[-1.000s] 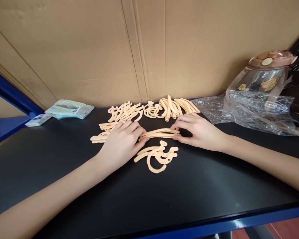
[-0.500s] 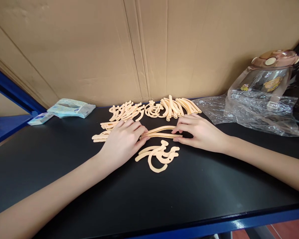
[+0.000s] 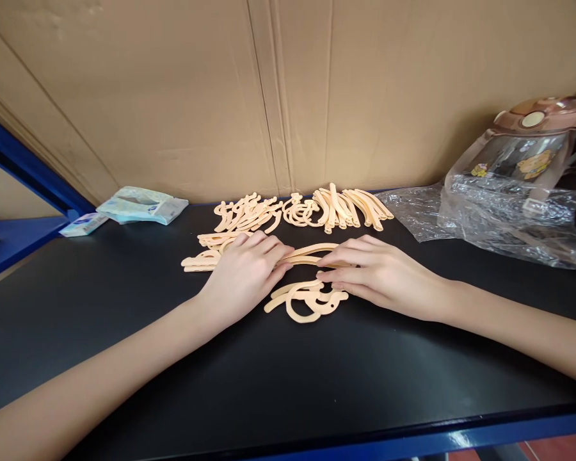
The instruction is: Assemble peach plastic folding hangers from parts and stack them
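Observation:
My left hand [image 3: 242, 276] and my right hand [image 3: 379, 274] rest on the black table [image 3: 317, 384], both pinching a small stack of curved, peach-coloured flat strips [image 3: 307, 253] between their fingertips. The left fingers hold its left end; the right fingers lie over its right part. Just in front of the strips lie a few hook-shaped pieces [image 3: 307, 301] of the same colour, partly under my right fingers. To the left of my left hand sits another short stack of strips [image 3: 200, 261].
Heaps of hook pieces [image 3: 247, 214] and curved strips [image 3: 350, 208] lie at the back by the cardboard wall [image 3: 288, 96]. Tissue packets [image 3: 141, 206] lie at the left. Crumpled clear plastic [image 3: 489, 214] and a lidded bottle [image 3: 525, 144] are at the right. The table's blue front edge [image 3: 461, 438] runs along the bottom.
My right hand has slid left along the curved strips, toward my left hand, and now partly covers the hook pieces. The left hand has stayed where it was.

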`<state>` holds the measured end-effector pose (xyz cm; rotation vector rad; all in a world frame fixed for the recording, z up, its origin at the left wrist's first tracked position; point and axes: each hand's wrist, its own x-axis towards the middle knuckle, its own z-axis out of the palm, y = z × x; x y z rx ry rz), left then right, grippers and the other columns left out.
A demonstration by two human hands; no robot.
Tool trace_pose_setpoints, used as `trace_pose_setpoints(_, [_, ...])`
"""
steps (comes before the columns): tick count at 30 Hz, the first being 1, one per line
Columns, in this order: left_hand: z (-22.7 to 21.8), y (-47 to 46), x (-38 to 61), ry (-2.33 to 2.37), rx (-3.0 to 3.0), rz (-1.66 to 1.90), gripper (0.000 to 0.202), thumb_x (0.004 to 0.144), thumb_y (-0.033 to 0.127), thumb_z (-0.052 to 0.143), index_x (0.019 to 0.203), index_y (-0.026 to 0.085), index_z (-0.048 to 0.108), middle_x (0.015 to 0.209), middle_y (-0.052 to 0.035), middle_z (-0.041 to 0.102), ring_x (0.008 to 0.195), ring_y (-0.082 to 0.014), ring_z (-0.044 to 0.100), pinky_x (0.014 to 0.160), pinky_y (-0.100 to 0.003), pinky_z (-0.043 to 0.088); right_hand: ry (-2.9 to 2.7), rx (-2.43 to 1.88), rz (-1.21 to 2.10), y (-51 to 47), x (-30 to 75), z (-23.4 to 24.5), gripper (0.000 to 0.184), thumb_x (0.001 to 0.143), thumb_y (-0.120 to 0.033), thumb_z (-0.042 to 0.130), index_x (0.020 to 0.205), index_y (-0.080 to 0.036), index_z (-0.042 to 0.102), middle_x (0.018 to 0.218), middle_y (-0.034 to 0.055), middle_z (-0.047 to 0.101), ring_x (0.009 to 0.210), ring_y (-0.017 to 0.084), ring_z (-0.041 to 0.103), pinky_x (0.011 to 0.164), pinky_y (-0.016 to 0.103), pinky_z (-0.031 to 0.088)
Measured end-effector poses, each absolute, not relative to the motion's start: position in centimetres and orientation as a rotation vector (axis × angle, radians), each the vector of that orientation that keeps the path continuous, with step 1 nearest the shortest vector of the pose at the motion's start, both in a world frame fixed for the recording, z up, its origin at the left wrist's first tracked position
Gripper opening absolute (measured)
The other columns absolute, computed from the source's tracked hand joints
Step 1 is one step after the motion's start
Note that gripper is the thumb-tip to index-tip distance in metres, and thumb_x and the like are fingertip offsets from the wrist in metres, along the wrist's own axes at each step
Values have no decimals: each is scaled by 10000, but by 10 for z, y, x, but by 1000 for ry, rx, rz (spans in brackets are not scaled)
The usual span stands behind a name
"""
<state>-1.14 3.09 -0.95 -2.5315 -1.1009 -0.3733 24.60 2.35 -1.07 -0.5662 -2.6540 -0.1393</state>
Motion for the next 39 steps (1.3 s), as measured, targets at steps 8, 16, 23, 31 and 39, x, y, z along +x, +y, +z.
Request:
trace_pose_setpoints(8, [-15,30,-6,-1067,-2526,-442,195,983,285,525,1008,146,660,933,-48,694,863,-227,597,773,-347,420,-2655,-583,-24,25,244,-13,310,1031,-223,399,1197,-160,652,1193,48,715,1080,195,611,843,364,432])
trace_pose_setpoints(16, [-15,29,-4,-1000,-2471,-409,166,972,261,532,980,151,655,898,-50,686,837,-234,586,733,-343,393,-2618,-654,246,22,240,-14,271,999,-330,490,1161,-197,663,1157,50,713,1096,201,586,929,375,421])
trace_pose_setpoints(23, [-14,27,-2,-1022,-2441,-375,145,954,241,544,978,144,649,896,-59,679,849,-250,573,726,-359,389,-2512,-678,349,24,240,-16,220,974,-321,542,1089,-204,689,985,48,691,926,178,554,845,329,425])
trace_pose_setpoints(31, [-14,28,-3,-1072,-2470,-388,174,968,247,505,1020,151,641,981,-78,687,909,-256,575,768,-371,409,-2491,-642,235,24,243,-16,198,977,-295,539,1072,-202,685,998,48,710,896,169,584,825,325,415])
trace_pose_setpoints(39, [-12,27,-4,-999,-2500,-408,254,978,149,407,1079,144,640,1048,-80,681,946,-248,570,784,-374,402,-2347,-638,248,29,247,-18,163,947,-285,590,1050,-192,676,937,44,718,854,167,626,818,328,459])
